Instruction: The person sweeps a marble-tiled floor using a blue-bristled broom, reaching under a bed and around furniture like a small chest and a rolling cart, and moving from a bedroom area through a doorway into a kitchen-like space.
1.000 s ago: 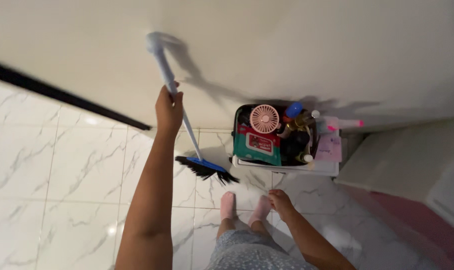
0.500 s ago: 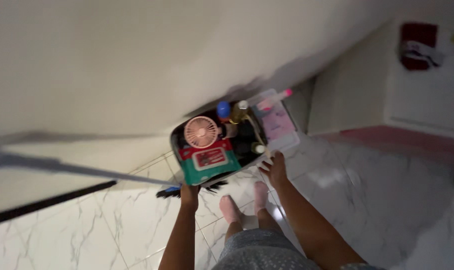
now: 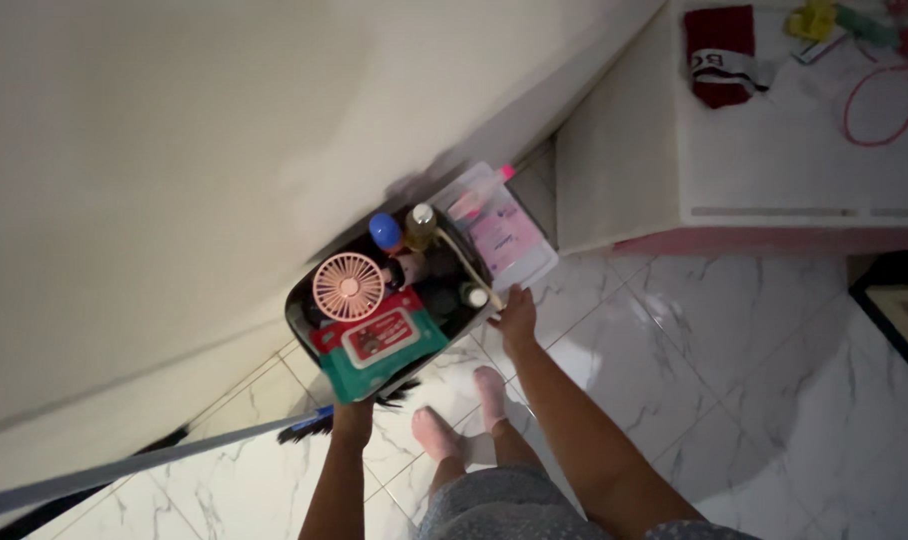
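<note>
head view: both hands now grip a black basket (image 3: pixel 304 305) by the wall, left hand (image 3: pixel 353 417) under its near edge, right hand (image 3: pixel 515 318) on its right end; a second ago the left held the broom (image 3: pixel 124 465) upright. inside sit a pink fan (image 3: pixel 348 286), teal wipes pack (image 3: pixel 379 342) and bottles (image 3: pixel 421 226). the broom leans low across the marble floor (image 3: pixel 734 380); a white cabinet (image 3: pixel 614 150) stands just right.

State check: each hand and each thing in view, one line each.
left hand: under the basket's near edge, grip hidden
right hand: gripping the basket's right edge
basket: full, against the wall
pink fan: lying on top, face up
wipes pack: flat, flap shut
blue-capped bottle: upright, capped
broom: lying low across the floor
red cloth: on the white surface
</note>
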